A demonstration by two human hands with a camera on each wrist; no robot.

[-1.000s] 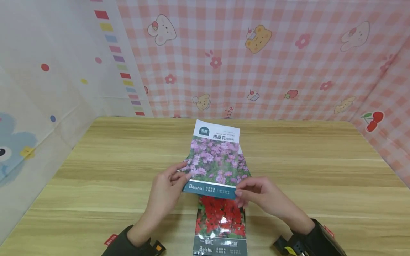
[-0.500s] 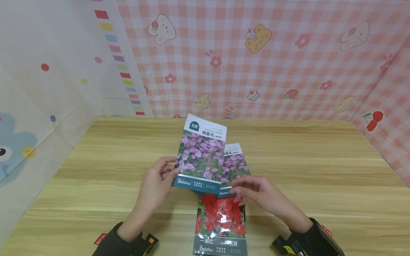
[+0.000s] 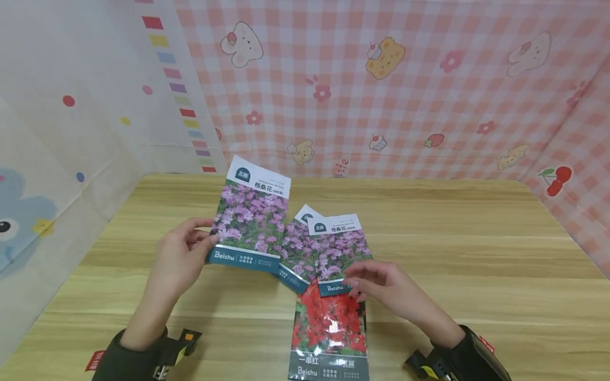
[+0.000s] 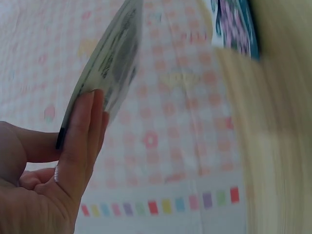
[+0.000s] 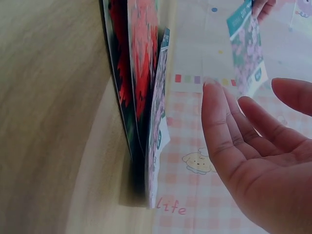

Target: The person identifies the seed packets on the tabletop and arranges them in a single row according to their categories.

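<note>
My left hand [image 3: 183,248] pinches the bottom left corner of a purple-flower seed packet [image 3: 250,216] and holds it raised over the left of the wooden table [image 3: 452,238]; the left wrist view shows that packet [image 4: 109,58] edge-on between thumb and fingers. Two more purple-flower packets [image 3: 339,248] lie fanned at the table's middle, overlapping a red-flower packet [image 3: 329,328] nearer me. My right hand [image 3: 376,283] hovers with loosely bent fingers over the lower right corner of the top lying packet, holding nothing. In the right wrist view the palm [image 5: 253,161] is apart from the stacked packets [image 5: 146,97].
A pink gingham cloth with cartoon animals [image 3: 381,84] hangs behind and right of the table. A pale dotted cloth [image 3: 71,116] covers the left side. Bare wood shows on the table's left and right.
My left hand has carried the top purple packet up and to the left, off the pile, uncovering two purple packets beneath. My right hand let go of it and stays by the pile.
</note>
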